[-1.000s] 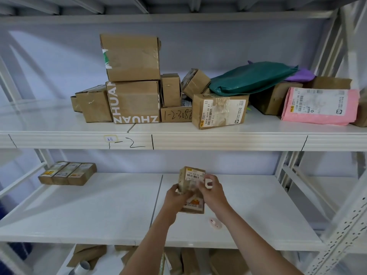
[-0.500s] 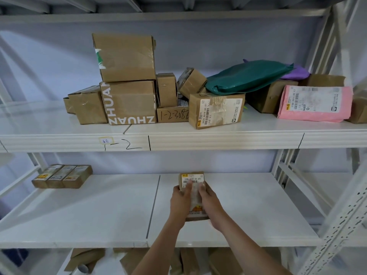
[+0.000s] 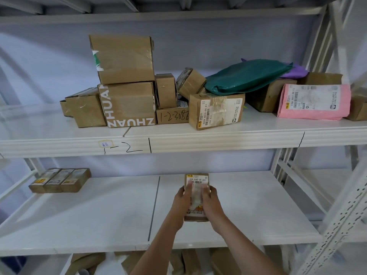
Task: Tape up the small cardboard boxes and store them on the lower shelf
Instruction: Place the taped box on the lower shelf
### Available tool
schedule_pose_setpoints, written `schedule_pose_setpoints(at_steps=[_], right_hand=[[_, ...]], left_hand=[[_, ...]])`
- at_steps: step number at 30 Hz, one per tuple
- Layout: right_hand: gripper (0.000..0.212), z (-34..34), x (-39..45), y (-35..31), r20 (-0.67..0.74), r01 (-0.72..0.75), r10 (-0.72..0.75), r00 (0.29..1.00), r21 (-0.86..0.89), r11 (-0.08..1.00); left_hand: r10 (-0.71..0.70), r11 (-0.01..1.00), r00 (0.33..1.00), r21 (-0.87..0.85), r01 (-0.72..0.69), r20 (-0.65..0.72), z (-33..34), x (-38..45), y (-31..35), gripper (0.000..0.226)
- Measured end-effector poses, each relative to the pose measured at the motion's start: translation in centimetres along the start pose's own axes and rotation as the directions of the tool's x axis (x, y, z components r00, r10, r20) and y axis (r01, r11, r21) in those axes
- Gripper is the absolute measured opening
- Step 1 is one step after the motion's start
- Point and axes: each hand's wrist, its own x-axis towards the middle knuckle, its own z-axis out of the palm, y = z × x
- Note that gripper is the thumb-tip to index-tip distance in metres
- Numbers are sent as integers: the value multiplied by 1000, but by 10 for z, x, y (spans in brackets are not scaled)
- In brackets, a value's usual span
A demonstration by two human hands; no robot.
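The small cardboard box lies flat on the lower shelf, its long axis running away from the person toward the back wall. The left hand and right hand flank it, fingers curled over its 2 long sides and onto the label, both equally near, so either could release first

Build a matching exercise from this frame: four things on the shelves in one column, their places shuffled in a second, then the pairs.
Things
1. small box
2. three small boxes
3. pink mailer
4. green bag

Places
A. upper shelf, right end
B. lower shelf, between both hands
C. on top of boxes, upper shelf
D. lower shelf, far left

Pairs: 1-B, 2-D, 3-A, 4-C
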Motion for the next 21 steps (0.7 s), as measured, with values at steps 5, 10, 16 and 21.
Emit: schedule_pose_setpoints(at_steps=[5, 10, 16, 21], right_hand=[[50, -4, 13, -5, 77, -110, 106, 991, 54, 992], [55, -8, 3, -6, 94, -35, 49, 994, -151, 988], [54, 5, -3, 1, 81, -53, 64, 995, -138, 989], [51, 13, -5, -2, 46, -26, 33, 998, -156, 987]], left_hand=[[76, 996, 996, 50, -78, 44, -5, 2, -8, 38], [119, 991, 991, -57, -123, -68, -1, 2, -13, 35], [89, 996, 991, 20, -88, -98, -5, 5, -15, 37], [56, 998, 992, -11, -57, -112, -7, 3, -14, 39]])
